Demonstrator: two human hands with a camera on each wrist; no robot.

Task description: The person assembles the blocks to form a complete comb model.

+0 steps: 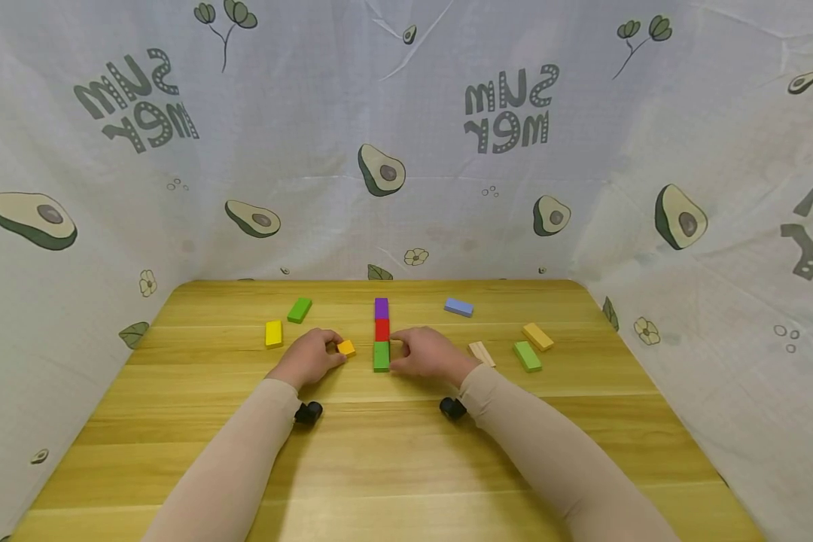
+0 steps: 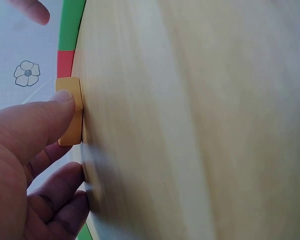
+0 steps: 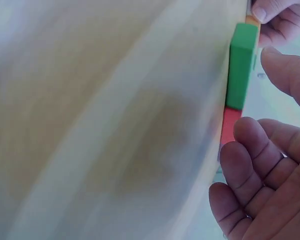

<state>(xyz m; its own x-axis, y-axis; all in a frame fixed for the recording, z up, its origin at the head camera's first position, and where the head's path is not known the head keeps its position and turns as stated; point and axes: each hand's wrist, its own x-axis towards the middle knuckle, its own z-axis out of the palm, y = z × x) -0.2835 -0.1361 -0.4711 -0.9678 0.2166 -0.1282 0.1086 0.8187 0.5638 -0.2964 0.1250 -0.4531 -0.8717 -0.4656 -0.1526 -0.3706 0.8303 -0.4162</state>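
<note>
My left hand (image 1: pixel 308 357) pinches an orange block (image 1: pixel 346 348) between thumb and fingers, low over the wooden table. In the left wrist view the thumb lies across the face of that block (image 2: pixel 70 112). Just right of it, a row of three blocks runs away from me: green (image 1: pixel 382 357) nearest, red (image 1: pixel 382 330) in the middle, purple (image 1: pixel 382 308) farthest. My right hand (image 1: pixel 433 354) is beside the row's right side, fingers relaxed and holding nothing. In the right wrist view its thumb is apart from the green block (image 3: pixel 241 67), and its fingertips overlap the red block (image 3: pixel 230 122).
On the left of the wooden table (image 1: pixel 379 467) lie a yellow block (image 1: pixel 274 334) and a green block (image 1: pixel 299 310). Rightward are a blue block (image 1: pixel 459 307), a plain wood block (image 1: pixel 482 354), a light green block (image 1: pixel 528 356) and a light orange block (image 1: pixel 538 336). Printed cloth (image 1: pixel 312 113) surrounds the table.
</note>
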